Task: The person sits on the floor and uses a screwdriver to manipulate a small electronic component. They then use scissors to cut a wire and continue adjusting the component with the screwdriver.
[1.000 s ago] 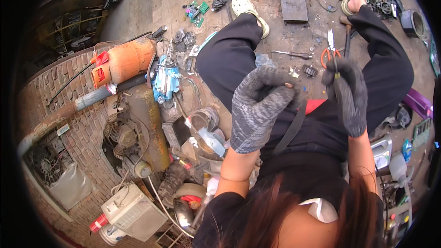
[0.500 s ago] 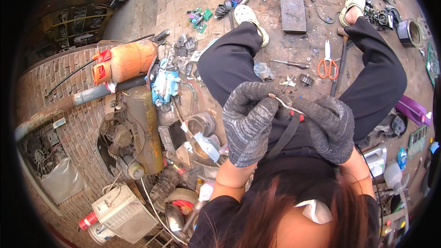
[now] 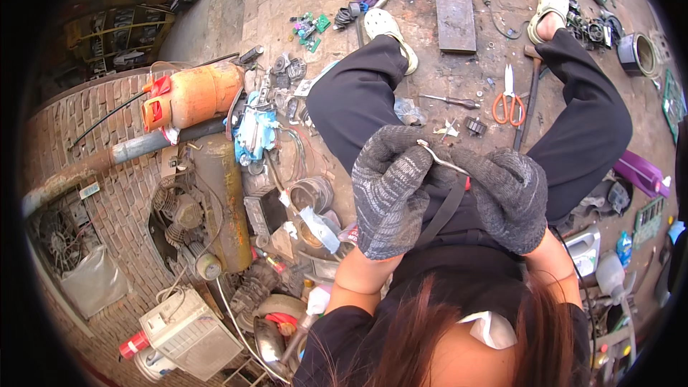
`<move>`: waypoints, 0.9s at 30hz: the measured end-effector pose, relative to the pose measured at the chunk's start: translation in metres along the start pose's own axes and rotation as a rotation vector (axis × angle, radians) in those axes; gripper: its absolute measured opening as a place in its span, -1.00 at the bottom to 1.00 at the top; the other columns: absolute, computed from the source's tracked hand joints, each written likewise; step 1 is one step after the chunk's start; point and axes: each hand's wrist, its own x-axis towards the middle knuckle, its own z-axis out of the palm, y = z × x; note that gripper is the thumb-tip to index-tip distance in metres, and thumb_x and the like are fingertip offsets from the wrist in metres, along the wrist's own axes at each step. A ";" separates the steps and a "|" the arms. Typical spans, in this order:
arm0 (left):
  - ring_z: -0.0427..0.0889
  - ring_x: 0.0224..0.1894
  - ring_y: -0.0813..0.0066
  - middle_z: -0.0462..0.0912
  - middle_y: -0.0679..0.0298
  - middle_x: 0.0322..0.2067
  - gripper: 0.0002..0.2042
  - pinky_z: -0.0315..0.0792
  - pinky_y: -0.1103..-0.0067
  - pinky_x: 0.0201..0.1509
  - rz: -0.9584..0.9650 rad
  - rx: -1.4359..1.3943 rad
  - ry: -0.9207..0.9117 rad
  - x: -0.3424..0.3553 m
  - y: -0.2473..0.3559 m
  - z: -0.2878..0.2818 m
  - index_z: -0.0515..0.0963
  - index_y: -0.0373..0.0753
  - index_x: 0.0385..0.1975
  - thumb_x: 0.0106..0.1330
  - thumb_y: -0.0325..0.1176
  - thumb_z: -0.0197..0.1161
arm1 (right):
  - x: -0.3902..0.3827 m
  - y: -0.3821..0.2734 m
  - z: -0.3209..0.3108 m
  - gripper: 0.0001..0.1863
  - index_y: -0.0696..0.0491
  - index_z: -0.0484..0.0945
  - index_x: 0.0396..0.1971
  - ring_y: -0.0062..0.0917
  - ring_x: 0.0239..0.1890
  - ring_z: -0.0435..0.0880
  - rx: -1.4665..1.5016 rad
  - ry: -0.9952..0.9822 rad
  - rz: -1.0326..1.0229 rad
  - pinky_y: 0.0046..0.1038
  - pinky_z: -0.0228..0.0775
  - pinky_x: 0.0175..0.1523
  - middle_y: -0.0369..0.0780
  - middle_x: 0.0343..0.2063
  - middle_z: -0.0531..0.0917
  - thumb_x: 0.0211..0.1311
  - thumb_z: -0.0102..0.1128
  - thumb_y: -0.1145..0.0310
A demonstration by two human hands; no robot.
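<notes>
Although the 2 hands stood well apart 1 s ago, we now see them brought close together over the black trousers (image 3: 591,111), with a thin pale piece (image 3: 446,164) stretching from one to the other. We find the left hand (image 3: 390,197) pinching the piece near its upper end, the tip just showing at the thumb and fingers, while the right hand (image 3: 507,201) grips the lower end, its fingers folded inward. Against 0.5 s ago, we notice little new: the grip is much the same, and the tip at the left hand looks paler. What this means, as we judge it, is that both hands are now given to the same small piece, held up in front of the body and steadied from 2 sides. Because the grey knit gloves (image 3: 387,222) cover much of it, we cannot tell whether it is a wire or a narrow metal strip. Below it, we see a dark strap (image 3: 443,211) slanting between the hands. Beyond them on the floor (image 3: 408,0) lie a screwdriver (image 3: 462,103), orange-handled scissors (image 3: 509,94) to its right, and a hammer (image 3: 530,89) just beside the scissors; neither hand touches these tools. Farther out, we see a flat grey block (image 3: 456,20) resting between the 2 pale clogs (image 3: 385,25).
</notes>
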 end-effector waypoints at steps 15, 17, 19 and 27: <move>0.55 -0.48 0.51 0.55 0.21 -0.44 -0.87 0.47 0.62 -0.39 0.119 0.010 0.051 0.001 -0.006 0.004 0.42 -0.36 -0.29 0.18 -0.57 0.11 | -0.006 -0.002 0.011 -0.57 -0.12 0.52 -0.11 -0.30 -0.40 0.54 -0.099 0.014 0.022 -0.35 0.39 -0.34 -0.21 -0.38 0.53 -0.11 0.21 0.44; 0.55 -0.48 0.52 0.55 0.21 -0.43 -0.88 0.47 0.62 -0.39 0.128 0.010 0.062 0.001 -0.006 0.006 0.42 -0.36 -0.29 0.18 -0.56 0.11 | -0.006 -0.002 0.011 -0.57 -0.12 0.52 -0.11 -0.30 -0.38 0.54 -0.105 0.023 0.031 -0.35 0.39 -0.34 -0.20 -0.37 0.53 -0.11 0.21 0.44; 0.54 -0.47 0.53 0.55 0.21 -0.43 -0.87 0.47 0.62 -0.38 0.151 0.063 0.066 0.002 -0.008 0.003 0.42 -0.36 -0.28 0.18 -0.56 0.12 | -0.004 -0.003 0.010 -0.57 -0.10 0.52 -0.11 -0.29 -0.39 0.55 -0.093 0.026 0.023 -0.34 0.40 -0.34 -0.20 -0.37 0.54 -0.10 0.20 0.45; 0.52 -0.46 0.52 0.53 0.22 -0.46 -0.91 0.46 0.59 -0.35 0.276 0.265 0.133 0.003 -0.012 0.002 0.43 -0.33 -0.34 0.18 -0.52 0.13 | -0.001 -0.009 0.009 -0.62 -0.02 0.52 -0.13 -0.25 -0.42 0.55 -0.045 -0.017 0.037 -0.32 0.39 -0.37 -0.15 -0.38 0.54 -0.06 0.18 0.45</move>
